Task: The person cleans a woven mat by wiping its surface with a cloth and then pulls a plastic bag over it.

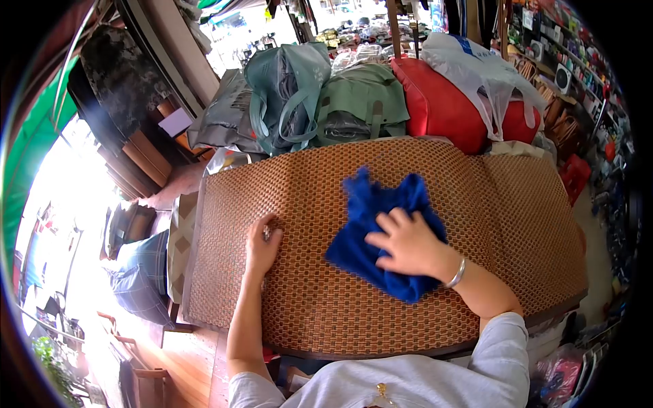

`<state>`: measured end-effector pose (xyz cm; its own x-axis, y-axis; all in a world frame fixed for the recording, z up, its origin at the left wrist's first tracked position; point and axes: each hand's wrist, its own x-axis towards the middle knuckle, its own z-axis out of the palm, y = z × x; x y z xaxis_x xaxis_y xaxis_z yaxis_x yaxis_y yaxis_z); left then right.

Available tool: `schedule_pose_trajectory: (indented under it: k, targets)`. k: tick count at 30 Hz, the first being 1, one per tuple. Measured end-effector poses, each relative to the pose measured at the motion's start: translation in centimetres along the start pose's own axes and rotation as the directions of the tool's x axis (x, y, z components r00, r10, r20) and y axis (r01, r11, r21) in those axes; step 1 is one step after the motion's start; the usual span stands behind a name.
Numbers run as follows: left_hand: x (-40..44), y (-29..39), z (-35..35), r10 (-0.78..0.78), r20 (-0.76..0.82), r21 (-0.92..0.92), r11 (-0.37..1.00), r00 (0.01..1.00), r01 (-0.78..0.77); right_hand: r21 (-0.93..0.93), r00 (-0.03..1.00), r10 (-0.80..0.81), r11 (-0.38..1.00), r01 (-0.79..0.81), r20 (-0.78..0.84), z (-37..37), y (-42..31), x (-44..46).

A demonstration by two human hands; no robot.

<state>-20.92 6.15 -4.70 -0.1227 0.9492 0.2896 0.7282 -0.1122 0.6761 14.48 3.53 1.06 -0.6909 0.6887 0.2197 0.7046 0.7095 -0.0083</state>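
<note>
A blue cloth (408, 197) lies crumpled on a brown woven mat (326, 299) that covers the table. My right hand (408, 243), with a silver bangle at the wrist, rests on top of the cloth with its fingers spread, slightly blurred. To the left, my left hand (264, 243) rests on the mat with its fingers curled in. Whether anything is inside those fingers is too small to tell.
Along the mat's far edge stand a grey bag (228, 112), a teal tote (282, 95), a green bag (364, 102) and a red bag (435, 102) with a white plastic bag (476, 68) on it. A plaid cushion (143, 279) is at the left.
</note>
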Motion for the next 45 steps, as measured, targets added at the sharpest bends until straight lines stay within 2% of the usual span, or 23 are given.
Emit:
schedule_pose_trajectory:
  k: [1,2,4,5,6,8,9,10,12,14,16,19,23,26,29,32,34,36,40,41,43,44,45]
  targets:
    - [-0.3,2.4,0.0,0.041,0.09,-0.029,0.999,0.995,-0.038,0.093,0.994,-0.106,0.99,0.104,0.016,-0.2,-0.5,0.0]
    - [-0.7,4.5,0.1,0.228,0.136,-0.046,0.973,0.964,-0.224,0.187,0.977,-0.213,0.961,0.206,0.022,-0.3,-0.8,-0.1]
    - [-2.1,8.8,0.2,0.548,0.23,-0.075,0.834,0.804,-0.547,0.59,0.976,-0.206,0.78,0.208,-0.071,-1.4,0.5,0.4]
    - [-2.9,10.6,0.4,0.653,0.328,-0.131,0.747,0.683,-0.652,0.585,0.947,-0.134,0.758,0.288,-0.292,-1.5,1.6,0.8]
    - [-3.7,11.9,1.4,0.706,0.416,-0.171,0.68,0.573,-0.713,0.769,0.959,0.15,0.632,0.094,-0.241,-3.1,2.3,0.6]
    - [-6.1,14.2,3.7,0.646,0.663,-0.159,0.615,0.378,-0.772,0.762,0.825,0.413,0.647,0.032,-0.386,-1.2,6.3,0.4]
    - [-6.6,14.9,4.8,0.648,0.67,-0.129,0.581,0.361,-0.804,0.926,0.788,0.592,0.369,-0.076,-0.171,0.6,8.6,-0.1]
    - [-6.9,15.4,5.7,0.65,0.678,-0.096,0.542,0.344,-0.835,0.953,0.737,0.649,0.302,-0.022,-0.188,2.6,10.7,-0.2]
    - [-5.7,16.0,7.1,0.644,0.675,-0.063,0.538,0.361,-0.841,0.942,0.681,0.718,0.31,-0.125,-0.146,6.7,14.1,-1.2]
    - [-3.1,15.3,8.7,0.647,0.608,-0.015,0.589,0.46,-0.808,0.998,0.579,0.816,0.044,-0.048,-0.008,4.8,13.9,-1.4]
    - [0.8,14.0,9.4,0.556,0.529,0.179,0.666,0.641,-0.724,0.998,0.552,0.833,0.063,-0.023,-0.04,4.6,13.4,-1.3]
    - [7.1,9.0,9.4,0.378,0.253,0.427,0.782,0.89,-0.454,0.99,0.544,0.834,0.133,-0.048,-0.086,5.1,13.3,-1.3]
    - [8.9,7.3,8.1,0.221,0.106,0.53,0.813,0.97,-0.243,0.997,0.508,0.861,0.068,-0.045,-0.036,4.9,13.5,-1.2]
    - [5.3,8.3,8.1,0.428,0.28,0.405,0.759,0.859,-0.51,0.997,0.449,0.892,0.074,-0.03,-0.053,5.1,14.1,-1.3]
    - [-1.8,11.7,7.3,0.595,0.484,0.096,0.693,0.642,-0.714,1.0,0.411,0.911,0.021,0.0,-0.019,5.2,14.8,-1.6]
    - [-8.4,13.8,6.2,0.693,0.619,-0.184,0.585,0.37,-0.79,0.999,0.403,0.915,-0.009,0.046,-0.011,5.8,15.5,-2.1]
    - [-10.6,14.7,5.0,0.736,0.616,-0.298,0.549,0.282,-0.781,0.998,0.42,0.907,-0.004,0.064,-0.023,5.8,15.6,-2.2]
    - [-9.0,12.9,4.9,0.74,0.599,-0.293,0.557,0.305,-0.777,0.998,0.434,0.9,0.004,0.057,-0.029,6.1,15.8,-2.3]
    - [-0.9,6.5,2.5,0.483,0.49,0.227,0.733,0.725,-0.641,1.0,0.455,0.89,0.013,0.011,-0.016,6.4,16.2,-2.5]
    - [1.3,5.5,1.3,0.376,0.419,0.365,0.764,0.827,-0.532,1.0,0.48,0.877,0.022,0.002,-0.02,6.8,16.7,-2.7]
    - [4.7,0.5,0.4,0.24,0.099,0.383,0.887,0.966,-0.26,1.0,0.494,0.869,0.03,-0.006,-0.023,6.5,16.6,-2.9]
    - [6.2,-1.6,-0.1,0.08,0.039,0.244,0.966,0.996,-0.087,0.999,0.495,0.868,0.034,-0.007,-0.026,6.3,16.5,-2.9]
    - [6.1,-2.3,-0.3,-0.04,-0.024,0.315,0.948,0.999,0.046,1.0,0.49,0.872,0.024,-0.012,-0.015,6.2,16.4,-2.7]
